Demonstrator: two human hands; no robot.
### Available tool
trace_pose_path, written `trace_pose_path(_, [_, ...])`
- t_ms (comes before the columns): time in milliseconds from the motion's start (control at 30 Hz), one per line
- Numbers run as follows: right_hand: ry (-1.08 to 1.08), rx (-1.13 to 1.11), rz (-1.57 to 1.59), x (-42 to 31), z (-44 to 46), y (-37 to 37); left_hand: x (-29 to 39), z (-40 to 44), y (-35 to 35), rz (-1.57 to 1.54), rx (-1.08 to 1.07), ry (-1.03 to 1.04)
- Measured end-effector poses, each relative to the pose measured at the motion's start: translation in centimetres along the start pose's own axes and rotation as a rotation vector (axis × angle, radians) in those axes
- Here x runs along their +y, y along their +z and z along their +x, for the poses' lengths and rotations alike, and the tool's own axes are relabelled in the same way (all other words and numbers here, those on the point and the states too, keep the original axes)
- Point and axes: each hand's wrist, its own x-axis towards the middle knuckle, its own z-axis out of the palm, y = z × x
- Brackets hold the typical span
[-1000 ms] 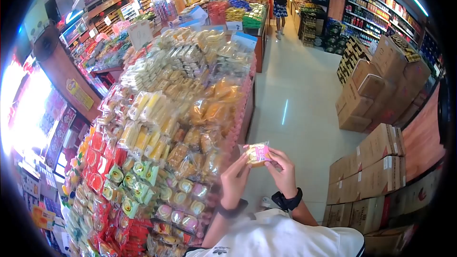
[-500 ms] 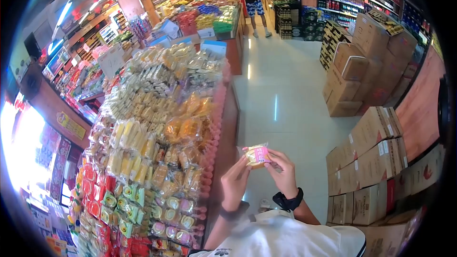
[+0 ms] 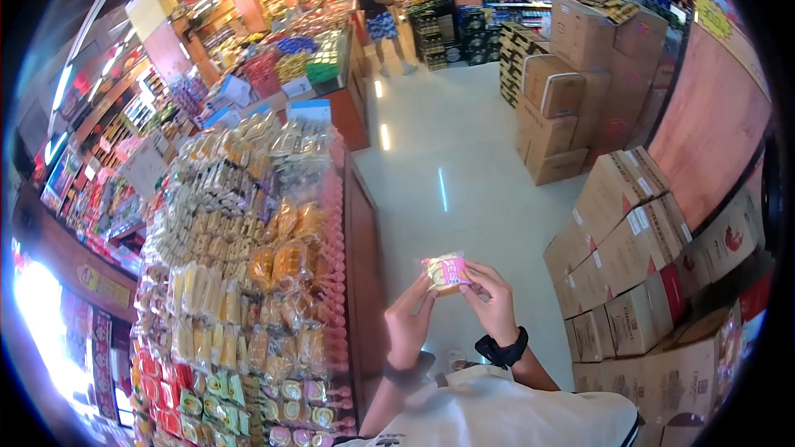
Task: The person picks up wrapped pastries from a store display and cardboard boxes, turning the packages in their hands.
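A small wrapped cake (image 3: 445, 273), in clear film with a pink label, is held up in front of my chest. My left hand (image 3: 410, 319) grips its left edge between thumb and fingers. On the other side, my right hand (image 3: 490, 302) pinches the right edge, with a black band round that wrist. The label faces up toward me. To the left of my hands is a display of packaged pastries (image 3: 286, 269), apart from both hands.
Cardboard boxes (image 3: 629, 240) are stacked along the right side, with a taller box pile (image 3: 571, 91) farther ahead. A person (image 3: 381, 12) in a dark shirt stands at the far end of the aisle floor (image 3: 439, 149). Shelves of bottles line the back right.
My view has turned to the right, so the display and the aisle have shifted left. Both hands keep hold of the wrapped cake in much the same pose.
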Motion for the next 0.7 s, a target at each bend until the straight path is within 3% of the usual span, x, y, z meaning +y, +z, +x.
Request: trace_pose_path(700, [-0.017, 0.356, -0.191, -2.1, -4.2, 1.5, -1.2, 2.0, -0.3, -0.22, -0.301, 0.093])
